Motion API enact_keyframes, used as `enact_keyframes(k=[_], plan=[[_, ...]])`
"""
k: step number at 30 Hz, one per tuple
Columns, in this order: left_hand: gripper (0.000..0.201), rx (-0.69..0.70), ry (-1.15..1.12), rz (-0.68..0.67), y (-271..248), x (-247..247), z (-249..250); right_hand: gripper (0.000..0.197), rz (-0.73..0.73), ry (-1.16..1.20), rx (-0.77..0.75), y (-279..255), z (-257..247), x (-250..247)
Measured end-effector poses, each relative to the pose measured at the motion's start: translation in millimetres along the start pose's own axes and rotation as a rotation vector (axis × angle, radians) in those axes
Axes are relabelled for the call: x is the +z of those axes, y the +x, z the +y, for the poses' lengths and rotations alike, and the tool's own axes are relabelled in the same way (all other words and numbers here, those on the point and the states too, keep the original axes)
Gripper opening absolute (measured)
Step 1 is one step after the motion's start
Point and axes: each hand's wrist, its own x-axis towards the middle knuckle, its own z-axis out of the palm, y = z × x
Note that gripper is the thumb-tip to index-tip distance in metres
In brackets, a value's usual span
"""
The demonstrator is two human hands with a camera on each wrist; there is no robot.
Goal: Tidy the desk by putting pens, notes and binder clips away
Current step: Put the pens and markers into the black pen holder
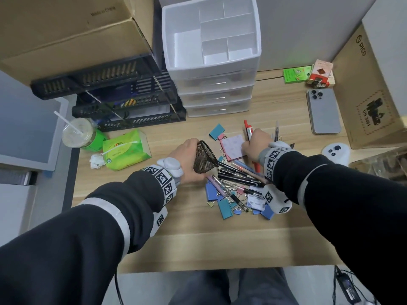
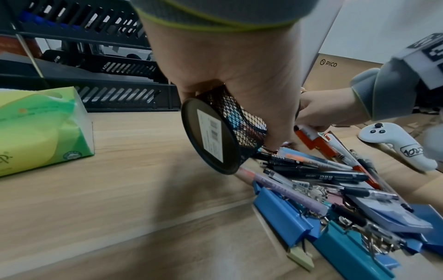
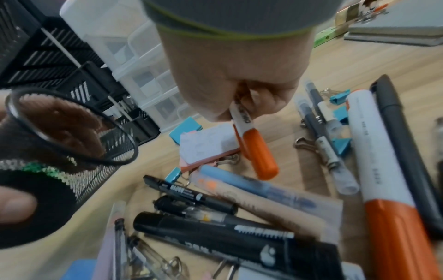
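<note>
- Black mesh pen cup (image 1: 204, 157) tilted in left hand (image 1: 187, 159), fingers wrapped round it, mouth facing the pen pile (image 1: 237, 175) at its right; probably for loading. Looks empty.
- Right of cup: right hand (image 1: 256, 144) pinches orange-capped pen (image 3: 258, 155) above pink notes (image 1: 233, 146).
- Binder clips (image 1: 224, 203) just nearer than cup, loose on desk (image 1: 198, 243).
- White drawer organiser (image 1: 211, 36) beyond cup: top compartments empty.

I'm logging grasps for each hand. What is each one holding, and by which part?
Left hand grips the mesh pen cup round its side wall. Right hand pinches an orange-capped marker by its white barrel.

Even, soft overhead light; faint shadows under my arms. Wrist views motion-blurred, edges bowed by wide-angle lens.
</note>
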Motion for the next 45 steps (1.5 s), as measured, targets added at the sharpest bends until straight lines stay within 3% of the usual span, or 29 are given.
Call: enact_keyframes(k=[5, 12, 17, 24, 31, 39, 45], plan=[[0.103, 0.033, -0.009, 0.008, 3.4, -4.6, 9.0, 0.021, 0.094, 0.205, 0.031, -13.9, 27.5, -28.7], [0.099, 0.089, 0.029, -0.011, 16.5, -1.3, 32.8, 0.038, 0.15, 0.313, 0.277, -21.0, 82.5, -45.2], [0.095, 0.101, 0.062, -0.031, 19.2, 6.1, 39.2, 0.028, 0.104, 0.263, 0.35, -31.2, 93.2, -23.9], [0.094, 0.094, 0.053, -0.032, 14.1, 15.6, 27.5, 0.032, 0.078, 0.264, 0.377, -27.3, 88.4, 4.5], [0.094, 0.092, 0.023, -0.029, 10.4, 22.4, 25.1, 0.04, 0.014, 0.275, 0.39, -28.1, 83.4, -2.6], [0.094, 0.082, 0.018, -0.029, 12.2, 23.2, 24.2, 0.025, 0.034, 0.192, 0.37, -26.5, 77.9, -2.4], [0.099, 0.061, 0.024, -0.065, 9.7, 22.5, 29.3, 0.031, 0.133, 0.294, 0.305, -32.3, 76.0, -8.8]])
